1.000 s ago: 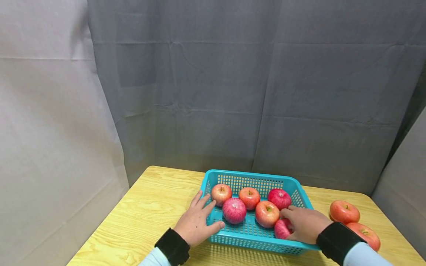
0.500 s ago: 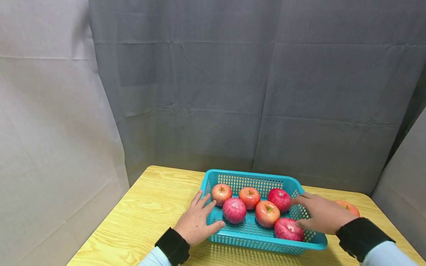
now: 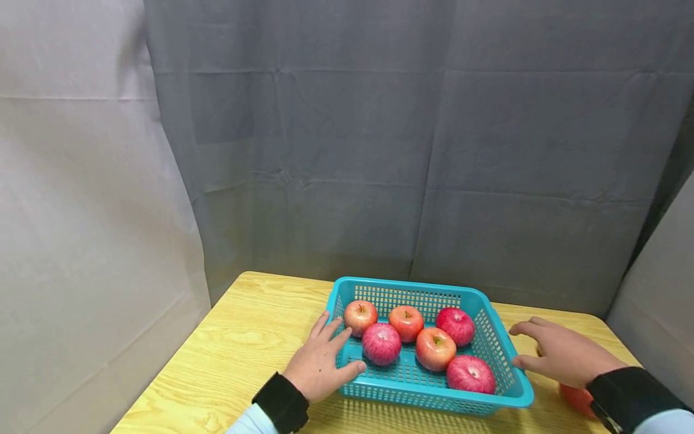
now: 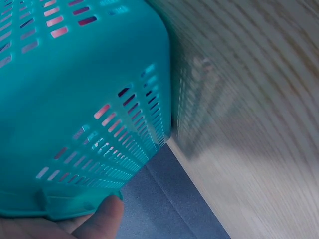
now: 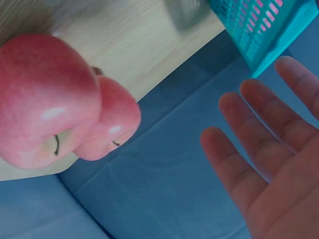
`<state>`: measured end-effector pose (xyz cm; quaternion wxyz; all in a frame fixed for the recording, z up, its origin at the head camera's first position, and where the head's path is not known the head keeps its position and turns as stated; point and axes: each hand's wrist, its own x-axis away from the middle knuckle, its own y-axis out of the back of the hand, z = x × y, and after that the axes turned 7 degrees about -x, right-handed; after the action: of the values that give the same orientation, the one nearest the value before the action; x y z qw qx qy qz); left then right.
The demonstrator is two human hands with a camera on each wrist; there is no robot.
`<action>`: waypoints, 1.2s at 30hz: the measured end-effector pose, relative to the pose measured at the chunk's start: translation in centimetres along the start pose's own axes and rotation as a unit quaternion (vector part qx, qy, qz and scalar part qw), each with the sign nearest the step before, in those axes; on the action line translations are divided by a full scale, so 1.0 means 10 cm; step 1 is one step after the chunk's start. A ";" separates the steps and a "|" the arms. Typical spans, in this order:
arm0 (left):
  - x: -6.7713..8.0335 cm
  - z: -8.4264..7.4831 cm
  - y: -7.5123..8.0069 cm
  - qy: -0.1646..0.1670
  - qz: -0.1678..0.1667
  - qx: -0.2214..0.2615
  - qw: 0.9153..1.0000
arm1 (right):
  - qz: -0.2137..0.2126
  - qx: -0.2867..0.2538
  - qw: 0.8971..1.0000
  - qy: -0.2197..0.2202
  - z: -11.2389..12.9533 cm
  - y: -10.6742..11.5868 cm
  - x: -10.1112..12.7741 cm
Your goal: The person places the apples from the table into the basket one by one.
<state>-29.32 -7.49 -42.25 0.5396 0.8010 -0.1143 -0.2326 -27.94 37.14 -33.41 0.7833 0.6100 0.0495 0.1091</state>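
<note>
The table [image 3: 238,343] is of light yellow wood with a clear grain, and grey cloth [image 3: 379,150] with fold lines hangs behind it and at both sides. The far edge of the table meets the cloth; the left part of the top is bare wood.

The basket [image 3: 501,355] is turquoise plastic with small slots in its walls and rounded corners. It stands in the middle of the table, near the front edge. Six red apples [image 3: 382,343] lie inside in two rows, round and shiny, some more pink, some more orange.

The left hand [image 3: 320,364] lies on the left wall of the basket, fingers spread and almost straight, the thumb against the near corner. The right hand [image 3: 561,355] is over the table, just right of the basket and apart from it, with fingers relaxed and open, holding nothing. Under it, one more apple [image 3: 577,399] shows partly at the wrist. The right wrist view shows two such apples [image 5: 47,99] touching each other on the wood.
</note>
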 end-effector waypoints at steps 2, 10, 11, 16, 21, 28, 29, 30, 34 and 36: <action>0.00 0.00 0.00 0.000 0.001 0.000 1.000 | -0.001 0.002 1.000 -0.003 -0.05 -0.01 0.01; -0.01 0.01 -0.01 0.002 -0.002 0.000 1.000 | -0.003 0.019 1.000 -0.004 -0.28 -0.06 0.05; -0.01 0.01 -0.01 0.002 -0.003 -0.001 1.000 | -0.002 0.018 1.000 -0.006 -0.31 -0.07 0.05; -0.01 0.02 -0.02 0.002 0.000 0.000 1.000 | 0.015 0.003 0.999 -0.033 -0.44 -0.10 0.09; -0.02 0.02 -0.02 0.003 0.001 -0.003 1.000 | 0.029 0.012 0.997 -0.067 -0.57 -0.13 0.10; -0.01 0.02 -0.02 0.000 -0.001 -0.002 1.000 | 0.050 0.009 0.994 -0.096 -0.75 -0.22 0.13; -0.01 0.02 -0.02 -0.001 -0.001 -0.002 1.000 | 0.053 0.005 0.993 -0.105 -0.78 -0.24 0.14; -0.01 0.02 -0.02 -0.001 -0.002 -0.002 1.000 | 0.056 -0.001 0.992 -0.116 -0.82 -0.26 0.14; -0.01 0.02 -0.02 -0.003 -0.003 -0.004 1.000 | 0.067 -0.018 0.986 -0.152 -0.95 -0.33 0.15; -0.01 0.02 -0.02 -0.002 -0.002 -0.004 1.000 | 0.069 -0.019 0.986 -0.153 -1.01 -0.36 0.15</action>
<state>-29.53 -7.50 -42.47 0.5423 0.7984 -0.1128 -0.2361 -28.21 46.22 -39.32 0.7837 0.6064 -0.1155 0.0689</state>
